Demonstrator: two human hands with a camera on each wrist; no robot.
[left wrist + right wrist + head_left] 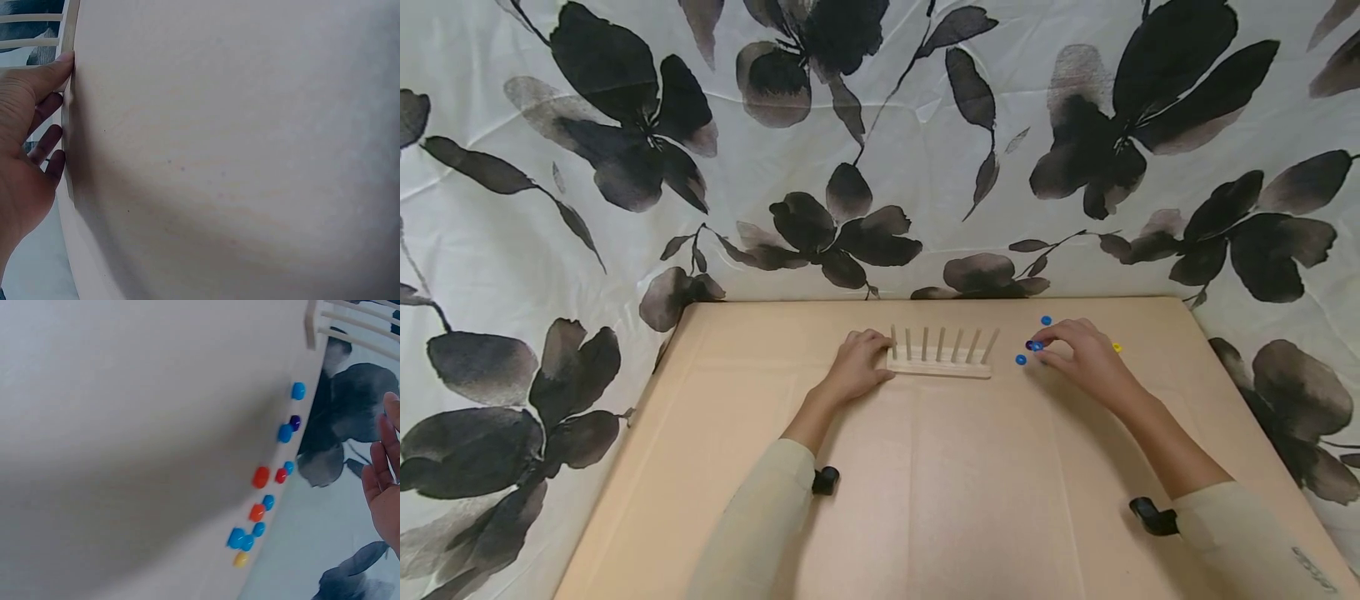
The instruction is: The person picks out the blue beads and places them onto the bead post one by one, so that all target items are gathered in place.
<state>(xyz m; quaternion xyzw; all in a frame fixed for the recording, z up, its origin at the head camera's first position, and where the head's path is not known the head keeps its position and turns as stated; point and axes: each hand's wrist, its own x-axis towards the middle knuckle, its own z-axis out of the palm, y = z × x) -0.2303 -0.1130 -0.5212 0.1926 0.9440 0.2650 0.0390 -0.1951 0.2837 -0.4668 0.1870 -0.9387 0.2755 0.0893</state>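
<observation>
My left hand (pixel 859 365) grips the left end of a small pale wooden peg rack (pixel 940 372), a flat base with a row of several upright pegs. In the left wrist view, the thumb lies against the base edge, and the other fingers bend in beside it. My right hand (pixel 1086 354) reaches down at the rack's right, fingertips right at a blue bead (pixel 1037 347) and a dark blue bead (pixel 1029 345). The right wrist view shows those fingers (pixel 380 462) fairly straight, with nothing visible between them. Another blue bead (pixel 1021 360) lies nearer the rack.
Several blue, orange and red beads (pixel 260 477) lie in a loose row along the board, mostly hidden by my right hand in the head view. A yellow bead (pixel 1117 347) sits behind that hand. Floral cloth (pixel 820 167) hangs behind the tan tabletop (pixel 970 500).
</observation>
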